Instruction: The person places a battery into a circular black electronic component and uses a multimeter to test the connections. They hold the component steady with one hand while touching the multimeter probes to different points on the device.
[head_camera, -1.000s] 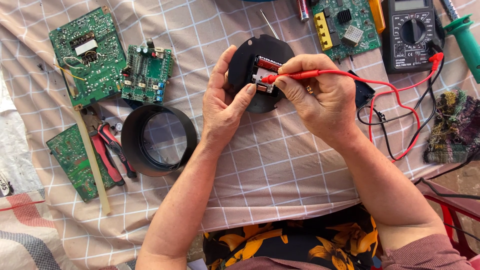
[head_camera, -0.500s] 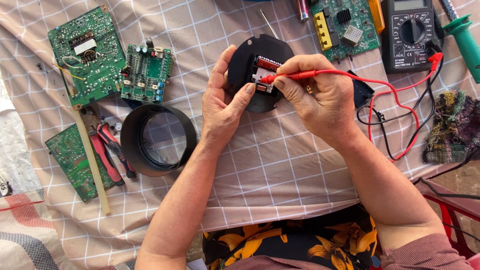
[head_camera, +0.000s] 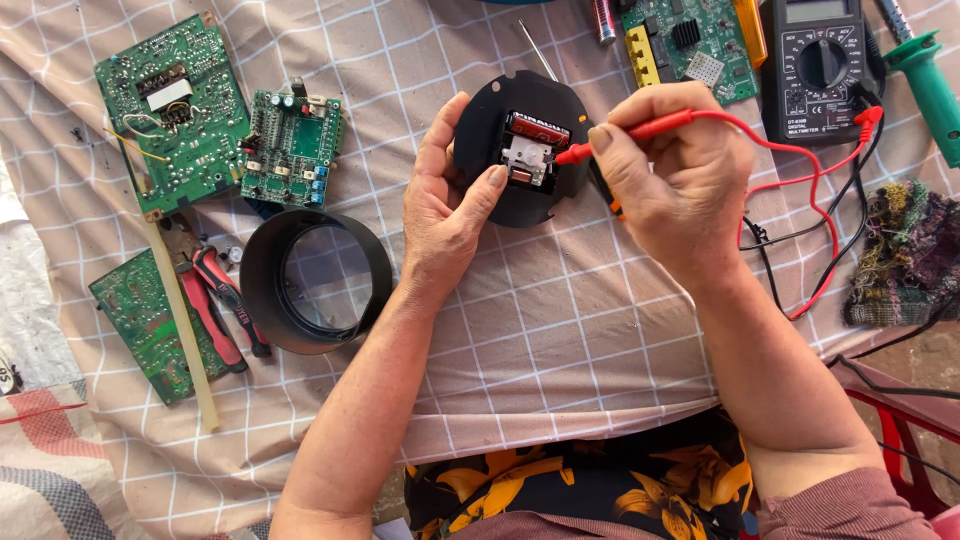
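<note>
Head view: red probe (head_camera: 640, 130) lengthwise left-right, tip toward black disc (head_camera: 490, 125).

Left hand (head_camera: 447, 205) holds black disc (head_camera: 520, 147); right hand (head_camera: 672, 170) apparently touches it with red probe (head_camera: 630, 132).

My single head-worn camera looks steeply down, close above the checked cloth (head_camera: 560, 330); forearms enter from the cloth's near edge; no second view.
</note>
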